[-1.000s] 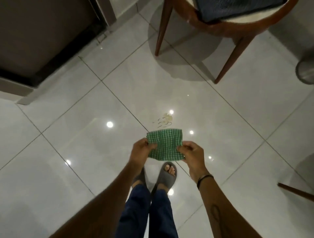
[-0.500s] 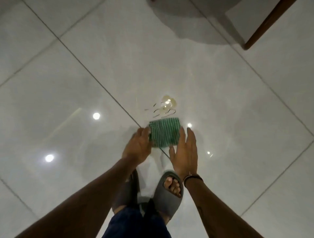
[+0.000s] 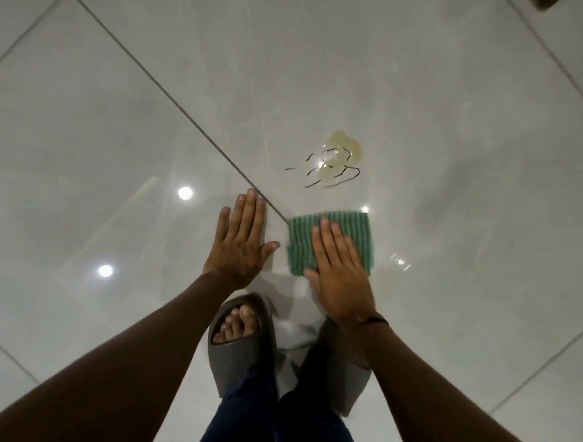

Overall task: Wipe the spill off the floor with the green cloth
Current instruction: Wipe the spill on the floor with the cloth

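Note:
The green cloth [image 3: 356, 233] lies flat on the glossy white tile floor [image 3: 441, 126]. My right hand [image 3: 339, 271] presses down on its near left part, palm flat and fingers together. My left hand [image 3: 241, 239] rests flat on the bare tile just left of the cloth, fingers spread, holding nothing. The spill [image 3: 339, 157] is a small yellowish puddle with thin dark streaks, a short way beyond the cloth's far edge and not touching it.
My feet in grey slides [image 3: 239, 334] stand just below the hands. A dark grout line [image 3: 189, 116] runs diagonally from the upper left to the cloth's corner. Ceiling lights reflect as bright spots on the tiles. A sliver of chair leg [image 3: 547, 3] shows at the top right.
The view has dropped close to the floor. The cloth went from held between both hands to lying on the tile; my left hand let go and moved left, my right hand now lies on it.

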Tool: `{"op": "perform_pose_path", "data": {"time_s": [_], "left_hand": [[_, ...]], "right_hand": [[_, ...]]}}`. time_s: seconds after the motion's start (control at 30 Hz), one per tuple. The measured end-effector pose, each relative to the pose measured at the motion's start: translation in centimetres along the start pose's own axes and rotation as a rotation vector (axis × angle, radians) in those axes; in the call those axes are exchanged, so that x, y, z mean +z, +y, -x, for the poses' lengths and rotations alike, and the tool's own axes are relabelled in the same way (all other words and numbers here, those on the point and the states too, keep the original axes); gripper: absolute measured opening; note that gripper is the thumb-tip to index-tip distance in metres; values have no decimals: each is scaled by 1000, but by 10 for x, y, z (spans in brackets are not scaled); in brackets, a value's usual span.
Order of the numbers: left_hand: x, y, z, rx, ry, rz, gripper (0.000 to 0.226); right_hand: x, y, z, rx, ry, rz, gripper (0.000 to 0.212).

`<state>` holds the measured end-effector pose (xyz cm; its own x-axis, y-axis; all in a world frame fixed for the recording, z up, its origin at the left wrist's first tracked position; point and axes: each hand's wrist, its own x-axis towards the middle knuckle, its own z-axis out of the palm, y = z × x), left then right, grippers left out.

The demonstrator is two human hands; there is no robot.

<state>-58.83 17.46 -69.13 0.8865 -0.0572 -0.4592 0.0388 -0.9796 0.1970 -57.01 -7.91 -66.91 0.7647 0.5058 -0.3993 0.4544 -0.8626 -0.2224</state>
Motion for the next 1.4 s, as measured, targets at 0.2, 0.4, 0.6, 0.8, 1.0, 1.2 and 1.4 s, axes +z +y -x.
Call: {"op": "perform_pose_path", "data": {"time_s": [0.2, 0.4, 0.6, 0.8, 1.0, 1.2, 1.4], "left_hand": [[8, -9, -5, 49, 35, -17, 91], [11, -20, -8, 112, 16, 6, 95], [18, -22, -6, 116, 76, -52, 94], [23, -22, -6, 113, 133, -85, 94], [3, -8, -5, 65, 224, -88, 105], [10, -13, -24, -33, 235, 1, 138], [3, -9, -20, -43, 183, 65, 141]], "right_hand": [[-32, 67, -36, 37, 2, 85, 80], [-2, -14, -32, 39, -10, -30, 81], [8, 47, 40, 272, -17, -112, 74], [-14, 18, -65, 528, 190, -183, 73], [11, 30, 0, 21, 46, 0, 74], [-6, 77, -14, 312, 106, -58, 77], [-18, 25, -94, 527, 212, -136, 79]]}}
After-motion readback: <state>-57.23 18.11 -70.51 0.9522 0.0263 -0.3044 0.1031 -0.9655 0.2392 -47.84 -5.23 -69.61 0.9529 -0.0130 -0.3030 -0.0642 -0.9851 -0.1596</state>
